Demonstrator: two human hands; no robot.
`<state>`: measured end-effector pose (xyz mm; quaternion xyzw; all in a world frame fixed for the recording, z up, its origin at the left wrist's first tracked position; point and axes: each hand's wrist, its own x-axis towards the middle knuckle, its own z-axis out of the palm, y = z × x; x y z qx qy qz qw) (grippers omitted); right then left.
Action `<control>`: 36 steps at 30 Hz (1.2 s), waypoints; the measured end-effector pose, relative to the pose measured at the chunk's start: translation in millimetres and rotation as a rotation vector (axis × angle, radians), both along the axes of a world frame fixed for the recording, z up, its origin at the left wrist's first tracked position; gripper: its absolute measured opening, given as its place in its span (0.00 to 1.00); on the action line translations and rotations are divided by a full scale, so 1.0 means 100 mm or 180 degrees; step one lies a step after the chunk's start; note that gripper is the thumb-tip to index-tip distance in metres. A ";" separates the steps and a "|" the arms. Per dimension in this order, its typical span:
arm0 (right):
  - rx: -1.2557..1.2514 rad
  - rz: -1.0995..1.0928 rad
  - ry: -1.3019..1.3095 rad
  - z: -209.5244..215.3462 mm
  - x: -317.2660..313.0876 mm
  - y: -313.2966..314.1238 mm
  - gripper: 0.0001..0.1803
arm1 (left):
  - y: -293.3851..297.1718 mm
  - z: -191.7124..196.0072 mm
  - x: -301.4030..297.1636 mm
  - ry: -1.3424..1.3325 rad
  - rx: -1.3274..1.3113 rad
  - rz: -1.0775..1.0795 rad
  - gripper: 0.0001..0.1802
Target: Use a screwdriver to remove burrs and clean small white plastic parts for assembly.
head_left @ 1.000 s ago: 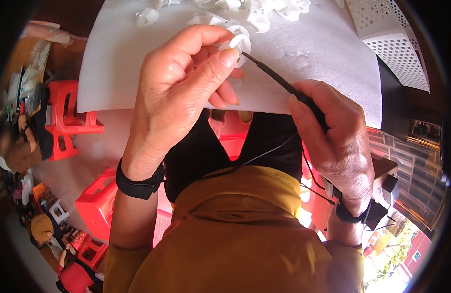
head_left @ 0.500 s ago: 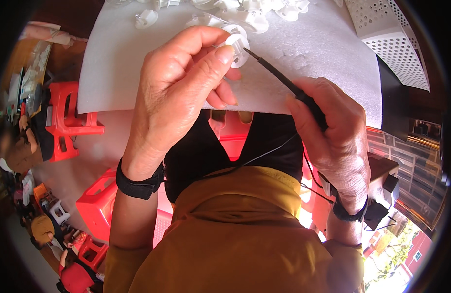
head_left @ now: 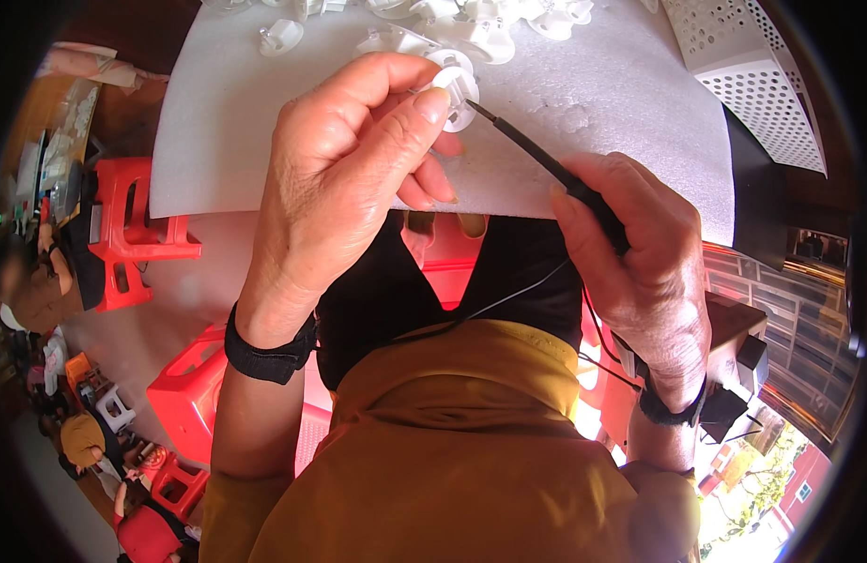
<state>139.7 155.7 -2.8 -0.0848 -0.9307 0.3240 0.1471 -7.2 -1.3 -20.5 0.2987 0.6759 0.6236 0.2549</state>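
Left hand: from where I stand, the left hand point(head_left: 335, 164) pinches with thumb and forefinger nearly together, the other fingers loosely curled; a small, round white plastic fitting point(head_left: 462, 88) is held between them.
Fitting: raised near the front part of a white, foam-like sheet point(head_left: 630, 141), just short of a loose heap of similar white plastic fittings point(head_left: 490, 38).
Right hand: the right hand point(head_left: 644, 253) is closed around the thick handle of a slim black tool with a dark, narrow tip point(head_left: 532, 148), pen-fashion.
Tool tip: right at the fitting's right edge; I cannot tell whether it touches.
Steadiness: I'd keep the pinch firm but light, so the thin plastic neither turns nor bends.
Aim: small finger movements would suit better than a push from the arm.
Care: the left fingertips sit close to the tip; best kept out of its line.
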 end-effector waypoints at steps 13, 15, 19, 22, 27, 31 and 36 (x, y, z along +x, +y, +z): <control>0.0126 -0.0002 -0.0049 0.01 -0.01 0.00 0.08 | 0.00 0.01 -0.01 -0.0045 -0.0027 -0.0012 0.18; 0.0078 -0.0016 -0.0029 0.01 -0.01 0.00 0.08 | 0.00 0.01 0.00 -0.0043 -0.0015 -0.0002 0.18; -0.0057 -0.0063 -0.0109 0.02 0.00 0.00 0.08 | 0.00 0.02 0.02 -0.0222 -0.0007 0.0035 0.18; -0.0056 -0.0074 0.0120 -0.02 0.00 0.01 0.07 | -0.01 0.01 0.01 -0.0171 -0.0011 -0.0033 0.18; -0.0029 -0.0066 0.0172 0.00 0.00 0.00 0.07 | -0.02 0.02 0.01 -0.0170 -0.0036 -0.0004 0.19; -0.0023 -0.0061 0.0089 0.02 0.00 0.00 0.07 | -0.02 0.02 0.00 -0.0223 -0.0019 -0.0047 0.19; 0.0078 -0.0052 0.0124 0.01 0.00 0.00 0.06 | -0.01 0.03 0.00 -0.0215 -0.0025 -0.0058 0.19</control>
